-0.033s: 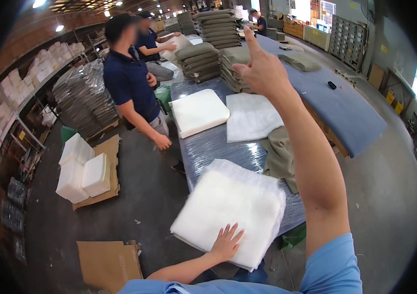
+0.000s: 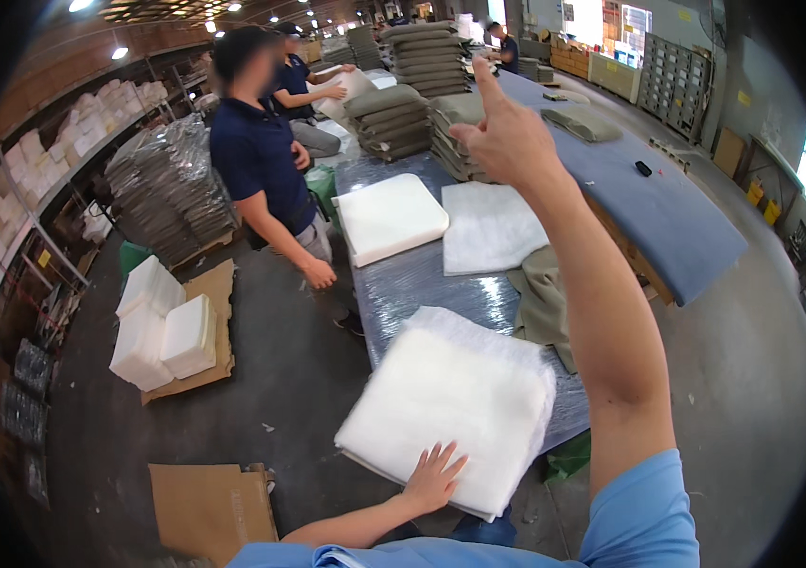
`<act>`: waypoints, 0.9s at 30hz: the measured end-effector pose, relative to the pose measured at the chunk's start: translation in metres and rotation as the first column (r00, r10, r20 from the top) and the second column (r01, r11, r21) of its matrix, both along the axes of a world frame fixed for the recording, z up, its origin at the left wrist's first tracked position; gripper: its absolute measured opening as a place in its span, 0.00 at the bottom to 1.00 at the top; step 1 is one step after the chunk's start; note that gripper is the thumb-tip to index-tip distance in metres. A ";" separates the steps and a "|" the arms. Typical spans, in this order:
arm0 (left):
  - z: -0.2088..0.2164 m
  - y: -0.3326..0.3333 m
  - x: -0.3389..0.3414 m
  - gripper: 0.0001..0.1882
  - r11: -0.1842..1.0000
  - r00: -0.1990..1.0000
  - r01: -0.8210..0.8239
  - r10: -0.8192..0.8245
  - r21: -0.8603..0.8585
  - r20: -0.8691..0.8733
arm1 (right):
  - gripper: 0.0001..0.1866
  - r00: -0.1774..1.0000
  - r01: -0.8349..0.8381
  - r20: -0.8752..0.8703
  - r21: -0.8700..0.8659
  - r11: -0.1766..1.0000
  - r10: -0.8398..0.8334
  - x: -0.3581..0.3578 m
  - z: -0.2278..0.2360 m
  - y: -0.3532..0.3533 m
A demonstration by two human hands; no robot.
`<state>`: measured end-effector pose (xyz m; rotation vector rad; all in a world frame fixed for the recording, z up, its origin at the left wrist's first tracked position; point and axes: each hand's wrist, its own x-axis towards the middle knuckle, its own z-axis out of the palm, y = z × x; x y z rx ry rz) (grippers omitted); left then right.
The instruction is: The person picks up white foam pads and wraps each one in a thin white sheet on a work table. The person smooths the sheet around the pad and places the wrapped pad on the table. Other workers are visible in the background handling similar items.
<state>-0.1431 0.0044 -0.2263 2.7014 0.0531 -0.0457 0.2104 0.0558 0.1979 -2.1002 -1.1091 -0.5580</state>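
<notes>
The white pad (image 2: 450, 398) is lying under the flat, spread left hand (image 2: 434, 481), while the farther right hand (image 2: 512, 142) is pointing, its grip hard to tell.

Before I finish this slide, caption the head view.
Left hand flat on a white padded block, right hand raised and pointing, at a film-covered table.

The left hand (image 2: 433, 483) lies flat on a big, white, fluffy square pad (image 2: 450, 402) on the shiny, plastic-covered counter (image 2: 407, 292). The right hand (image 2: 509, 137) points with one finger. Farther back are a thick white foam block (image 2: 389, 216), a thin white fluffy sheet (image 2: 490, 229) and a crumpled grey-green cloth (image 2: 545, 308). A person in a dark blue shirt (image 2: 261, 166) stands nearby.
</notes>
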 end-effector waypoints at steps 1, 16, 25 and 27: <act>0.005 0.006 -0.033 0.33 0.997 0.999 -0.042 0.041 -0.057 -0.013 | 0.52 0.999 -0.033 -0.006 0.002 0.999 0.033 -0.020 0.001 0.006; -0.014 0.112 -0.194 0.35 0.737 0.748 -0.663 0.650 -0.133 -0.130 | 0.62 0.865 -0.226 -0.406 -0.839 0.495 -0.294 -0.250 -0.442 -0.100; -0.011 0.125 -0.060 0.42 0.695 0.677 -0.714 0.717 0.084 -0.170 | 0.63 0.910 -0.284 -0.381 -0.285 0.916 0.163 -0.096 -0.292 -0.020; -0.009 0.132 -0.079 0.43 0.736 0.708 -0.658 0.676 0.158 -0.204 | 0.59 0.888 -0.320 -0.346 0.006 0.948 0.302 -0.085 -0.164 0.028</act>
